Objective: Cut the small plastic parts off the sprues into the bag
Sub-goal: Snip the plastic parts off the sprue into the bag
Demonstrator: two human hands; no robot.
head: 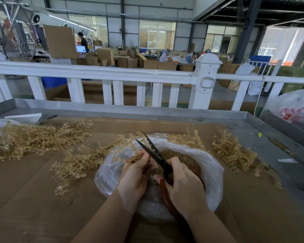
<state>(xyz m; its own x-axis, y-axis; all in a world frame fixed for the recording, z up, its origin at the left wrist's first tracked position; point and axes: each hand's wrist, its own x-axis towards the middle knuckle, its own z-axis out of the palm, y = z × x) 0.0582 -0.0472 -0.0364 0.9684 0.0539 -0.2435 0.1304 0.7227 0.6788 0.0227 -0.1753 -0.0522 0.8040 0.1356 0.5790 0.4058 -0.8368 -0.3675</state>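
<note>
While the left hand [136, 174] pinches a tan sprue [123, 148] between curled fingertips [144, 156] over the mouth of the bag, the right hand [182, 185] wraps its fingers round the red handles of the scissors [156, 155]. The black blades stand parted in a narrow V, their tips pointing up and away, with the sprue's branch lying across or just beside them; whether a part sits between the edges I cannot tell. Below both hands the clear plastic bag [212, 165] lies open on the cardboard-covered table [42, 199], its rim rolled back, and a heap of cut small parts [181, 157] shows inside it, behind the right hand.

This looks like the cutting step itself, mid-sprue: blades open, ready for a snip. The next move calls for feeding a branch well into the V, keeping it above the bag's opening so the part drops inside, then closing the handles, with the left fingertips kept clear of the blades, which pass close by them.

Many sprues remain: a loose heap [74, 163] just left of the bag, a larger pile [33, 139] further left, and another pile [233, 151] to the right. So the job seems far from done. A white railing [112, 71] runs behind the table.
</note>
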